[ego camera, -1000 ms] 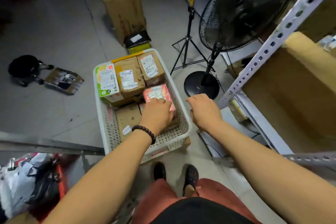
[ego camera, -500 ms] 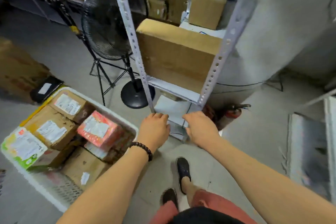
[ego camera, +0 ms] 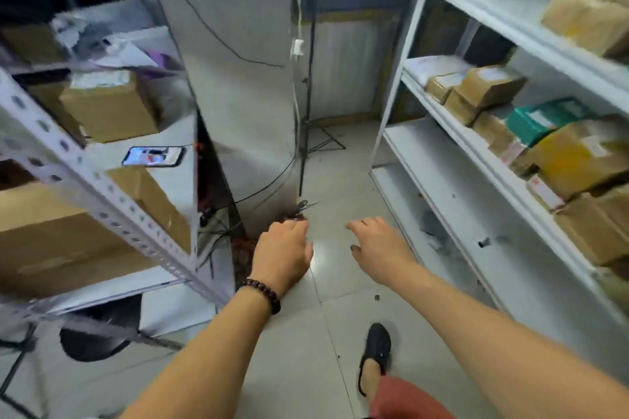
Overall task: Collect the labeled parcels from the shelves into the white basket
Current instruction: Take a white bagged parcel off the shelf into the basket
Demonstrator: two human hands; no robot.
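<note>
Both my hands hang empty over the tiled floor between two shelving units. My left hand (ego camera: 284, 253), with a bead bracelet on the wrist, has loosely curled fingers. My right hand (ego camera: 379, 247) has its fingers spread and relaxed. Labeled cardboard parcels (ego camera: 490, 88) and a green box (ego camera: 541, 121) sit on the white shelf unit (ego camera: 452, 126) to the right, apart from my hands. A yellow-taped parcel (ego camera: 582, 160) lies further along that shelf. The white basket is out of view.
On the left stands a perforated metal rack (ego camera: 85, 180) with cardboard boxes (ego camera: 109, 105) and a lit phone (ego camera: 153, 156). A grey pillar (ego camera: 235, 78) with cables stands ahead. A tripod base (ego camera: 320, 143) is on the floor behind it. A fan base (ego camera: 98, 340) sits lower left.
The view has swung right, away from the basket and fan toward the right shelves. My left hand left the basket and both hands now hang free in the aisle.
</note>
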